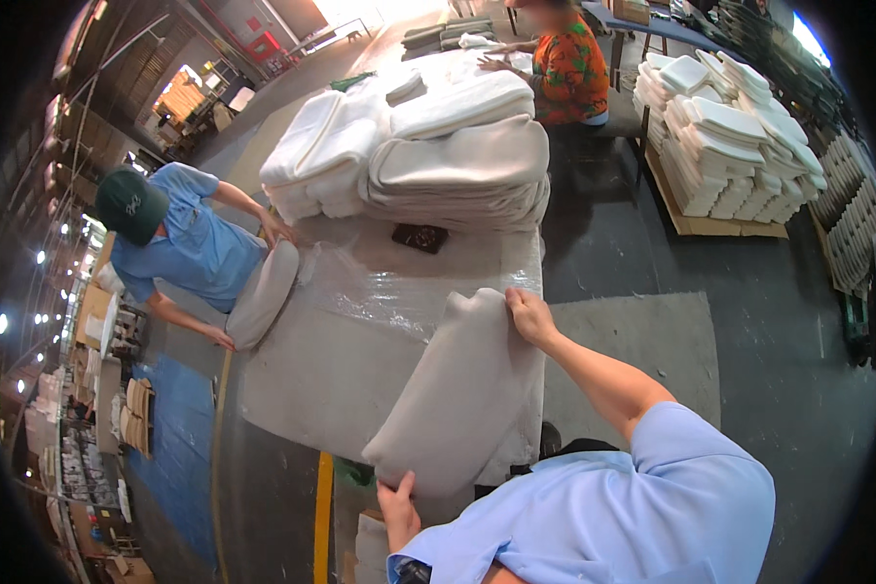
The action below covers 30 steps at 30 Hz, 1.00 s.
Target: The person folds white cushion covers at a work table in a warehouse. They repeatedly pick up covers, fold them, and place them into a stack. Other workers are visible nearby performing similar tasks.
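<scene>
— What is held, and by which hand?

— A beige foam cushion (457,389) is gripped at both ends over the near edge of a long work table (302,389). The right hand (528,313) is closed on the cushion's far upper corner; the left hand (397,506) is closed on its near lower corner, close to the body.

— How is the cushion laid?

— Its long axis is run diagonally — from the near left up to the far right — and it is tilted, with the lower end hung past the table's edge. Neither hand is nearer than the other, since both are already touching it.

— What is seen around it?

— Clear plastic sheeting (399,282) is spread on the table just beyond the cushion, and a small dark object (419,237) is lying on it (what it is cannot be told). Farther along, stacks of pale cushions (438,156) are piled high. At the table's left side a similar cushion (261,294) is being handled by a co-worker in a blue shirt and green cap (170,238); a second person in an orange patterned shirt (569,70) is seated at the far end. A pallet of white foam pieces (730,136) is stood well apart to the right.

— Anything in the way?

— Only the sheeting and the dark object are placed between the held cushion and the stacks.
</scene>
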{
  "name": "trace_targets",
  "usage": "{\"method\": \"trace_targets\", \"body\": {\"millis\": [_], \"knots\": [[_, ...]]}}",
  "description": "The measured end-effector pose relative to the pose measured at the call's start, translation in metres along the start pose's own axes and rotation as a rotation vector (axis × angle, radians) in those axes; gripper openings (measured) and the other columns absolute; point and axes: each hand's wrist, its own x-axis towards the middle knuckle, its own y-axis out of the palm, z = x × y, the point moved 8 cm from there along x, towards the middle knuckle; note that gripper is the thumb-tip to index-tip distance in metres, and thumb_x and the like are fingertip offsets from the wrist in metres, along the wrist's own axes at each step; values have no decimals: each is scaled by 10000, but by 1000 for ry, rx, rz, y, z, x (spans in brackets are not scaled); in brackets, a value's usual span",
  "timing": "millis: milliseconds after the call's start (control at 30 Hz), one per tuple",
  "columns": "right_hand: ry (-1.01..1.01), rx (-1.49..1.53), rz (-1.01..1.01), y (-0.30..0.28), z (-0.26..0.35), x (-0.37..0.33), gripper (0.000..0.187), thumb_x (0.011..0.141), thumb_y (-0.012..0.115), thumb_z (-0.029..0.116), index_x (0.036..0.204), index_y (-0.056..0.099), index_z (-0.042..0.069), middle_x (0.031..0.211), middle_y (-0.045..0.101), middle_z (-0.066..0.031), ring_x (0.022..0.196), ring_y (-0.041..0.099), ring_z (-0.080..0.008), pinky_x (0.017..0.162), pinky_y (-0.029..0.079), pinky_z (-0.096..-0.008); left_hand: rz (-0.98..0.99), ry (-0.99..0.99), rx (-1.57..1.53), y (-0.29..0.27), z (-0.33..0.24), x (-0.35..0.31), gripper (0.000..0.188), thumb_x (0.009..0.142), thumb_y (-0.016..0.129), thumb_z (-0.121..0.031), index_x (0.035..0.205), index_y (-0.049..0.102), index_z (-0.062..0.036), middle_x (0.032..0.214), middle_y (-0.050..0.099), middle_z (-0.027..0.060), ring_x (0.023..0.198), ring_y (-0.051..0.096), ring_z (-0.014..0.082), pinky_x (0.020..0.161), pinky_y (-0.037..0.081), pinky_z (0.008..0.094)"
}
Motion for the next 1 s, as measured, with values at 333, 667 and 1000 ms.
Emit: {"method": "trace_targets", "body": {"millis": [333, 667, 1000], "knots": [[60, 740, -35, 22, 50, 49, 617, 1133, 328, 592, 1382, 613, 104, 1186, 654, -37, 1018, 608, -142, 960, 504, -333, 446, 252, 278, 95, 9, -79, 868, 815, 881, -42, 1575, 464, -92, 1480, 538, 174, 1372, 539, 276, 1159, 417, 393], [133, 1071, 288, 13, 48, 11, 922, 1052, 274, 749, 1703, 136, 110, 1649, 402, -100, 1434, 474, -240, 1200, 387, -411, 766, 271, 383, 149, -31, -82, 723, 932, 766, -79, 1597, 482, -101, 1666, 410, 160, 1556, 357, 278, 1268, 257, 400], [-19, 379, -7, -33, 41, 8, 373, 916, 673, 117, 1280, 716, 46, 998, 768, -78, 866, 664, -143, 800, 537, -323, 728, 391, 238, 226, -77, -4, 419, 1017, 645, -84, 1427, 632, 5, 1481, 609, 123, 1385, 538, 194, 1159, 422, 356]]}}
